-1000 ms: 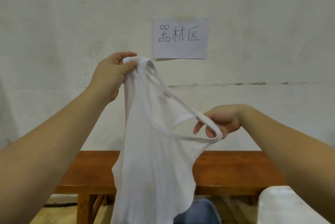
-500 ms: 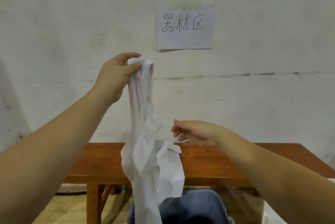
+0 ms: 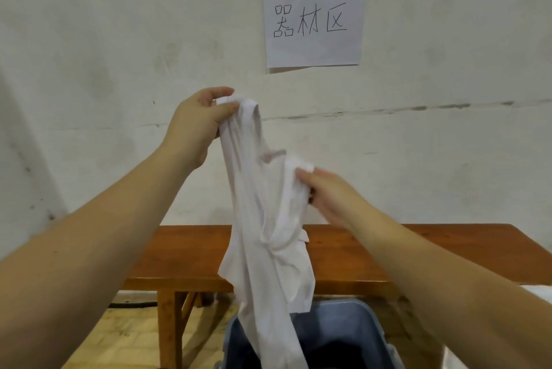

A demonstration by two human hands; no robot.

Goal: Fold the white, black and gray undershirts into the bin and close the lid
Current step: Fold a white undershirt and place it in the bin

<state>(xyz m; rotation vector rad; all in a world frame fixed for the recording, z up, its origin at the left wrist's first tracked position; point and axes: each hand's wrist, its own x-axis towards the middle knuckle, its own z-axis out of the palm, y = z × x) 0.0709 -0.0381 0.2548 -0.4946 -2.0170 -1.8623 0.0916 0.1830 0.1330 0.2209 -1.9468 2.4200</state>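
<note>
The white undershirt hangs bunched in the air in front of me. My left hand pinches its top end between thumb and fingers, held high. Lower and to the right, my right hand grips a fold of the cloth at its right edge. The shirt's lower end drops into the open blue-gray bin at the bottom of the view. The bin's inside is dark. No black or gray undershirt and no lid can be seen.
A brown wooden bench stands against the white wall behind the bin. A paper sign with handwritten characters is stuck on the wall. Something white shows at the right edge. The floor is light wood.
My right hand let go of the strap loop, moved left and now grips the shirt's side. The shirt collapsed from spread open to a hanging bunch. The view tilted down, showing more bin.
</note>
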